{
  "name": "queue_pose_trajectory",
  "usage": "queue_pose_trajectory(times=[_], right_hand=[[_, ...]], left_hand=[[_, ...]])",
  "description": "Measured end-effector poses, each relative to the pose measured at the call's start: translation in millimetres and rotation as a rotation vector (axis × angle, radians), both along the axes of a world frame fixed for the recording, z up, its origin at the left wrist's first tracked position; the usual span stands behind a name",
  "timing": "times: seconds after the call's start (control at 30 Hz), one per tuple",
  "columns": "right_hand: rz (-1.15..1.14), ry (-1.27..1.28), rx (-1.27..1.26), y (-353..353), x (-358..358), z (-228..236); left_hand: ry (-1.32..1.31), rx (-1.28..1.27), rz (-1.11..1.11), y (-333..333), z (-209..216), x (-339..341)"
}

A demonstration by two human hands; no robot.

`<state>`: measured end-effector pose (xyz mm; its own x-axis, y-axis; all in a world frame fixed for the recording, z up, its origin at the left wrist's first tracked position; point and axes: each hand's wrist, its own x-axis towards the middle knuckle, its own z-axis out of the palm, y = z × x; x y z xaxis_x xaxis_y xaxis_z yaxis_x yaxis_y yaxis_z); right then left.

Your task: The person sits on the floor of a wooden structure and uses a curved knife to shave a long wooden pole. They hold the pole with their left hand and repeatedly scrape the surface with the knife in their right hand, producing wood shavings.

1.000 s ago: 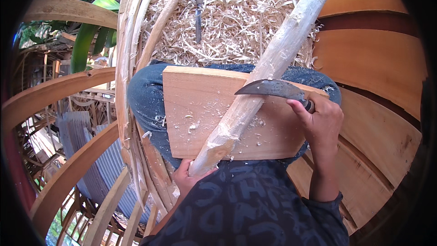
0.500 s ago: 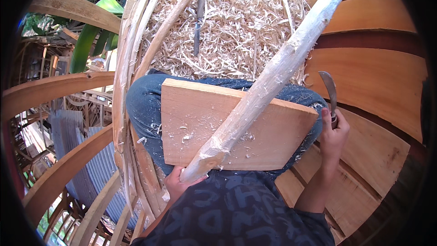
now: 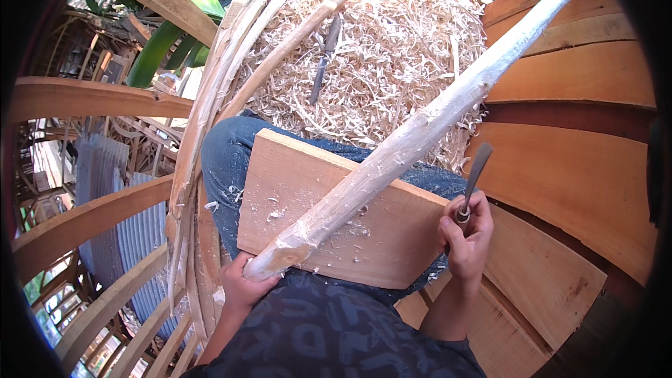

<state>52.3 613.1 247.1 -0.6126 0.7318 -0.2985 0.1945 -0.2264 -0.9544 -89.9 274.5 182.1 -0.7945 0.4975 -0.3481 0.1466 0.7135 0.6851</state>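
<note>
A long pale peeled pole (image 3: pixel 413 143) slants from my lap up to the far right, lying across a flat wooden board (image 3: pixel 280 175) on my thighs. Its near end is gripped by my left hand (image 3: pixel 241 281), close to my shirt. My right hand (image 3: pixel 467 234) is closed round the handle of a knife with a short curved blade (image 3: pixel 479 166). The blade points up, apart from the pole, to the right of the board. Small shavings are scattered on the board around the pole.
A thick bed of wood shavings (image 3: pixel 392 49) covers the area ahead, with a dark narrow rod (image 3: pixel 325 63) on it. Long wood strips (image 3: pixel 199 140) run along my left. Curved planks (image 3: pixel 567 168) form a wall on the right; curved ribs (image 3: pixel 105 98) stand on the left.
My right hand has brought the knife inward to the left and lower, turning its blade. The pole's near end and my left hand have shifted left in view, which has also tilted.
</note>
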Motion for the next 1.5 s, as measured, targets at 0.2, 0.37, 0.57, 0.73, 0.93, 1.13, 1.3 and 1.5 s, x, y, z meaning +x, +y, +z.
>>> queue_pose_trajectory(times=[0.2, 0.37, 0.57, 0.73, 0.93, 1.13, 1.3, 1.5], right_hand=[[0.194, -0.045, -0.203, -21.7, 4.7, 3.1], [0.493, -0.168, -0.246, -33.0, -5.9, 2.2], [0.305, -0.236, -0.194, -30.5, -33.3, 19.7], [0.492, -0.362, 0.116, -23.2, -38.1, 16.2], [0.543, -0.503, 0.155, -25.0, -49.1, 28.0], [0.849, -0.442, 0.087, -54.8, -51.7, 12.0], [0.545, -0.421, 0.146, -50.4, -49.5, 13.8], [0.447, -0.462, 0.227, -36.5, -47.7, 15.6]], left_hand=[[0.004, -0.052, -0.036, -15.2, 2.4, -9.5], [0.028, -0.104, -0.087, -17.5, -0.6, -10.4], [0.033, -0.111, -0.079, -11.5, 2.2, -10.1], [0.058, -0.089, -0.092, -14.5, -3.1, -9.1], [0.049, -0.057, -0.067, -6.5, -0.6, -12.1], [0.055, -0.036, -0.094, -8.8, -1.4, -12.8], [0.016, -0.021, -0.097, -4.8, -1.2, -16.4], [0.003, -0.034, -0.105, -7.2, -2.2, -16.4]])
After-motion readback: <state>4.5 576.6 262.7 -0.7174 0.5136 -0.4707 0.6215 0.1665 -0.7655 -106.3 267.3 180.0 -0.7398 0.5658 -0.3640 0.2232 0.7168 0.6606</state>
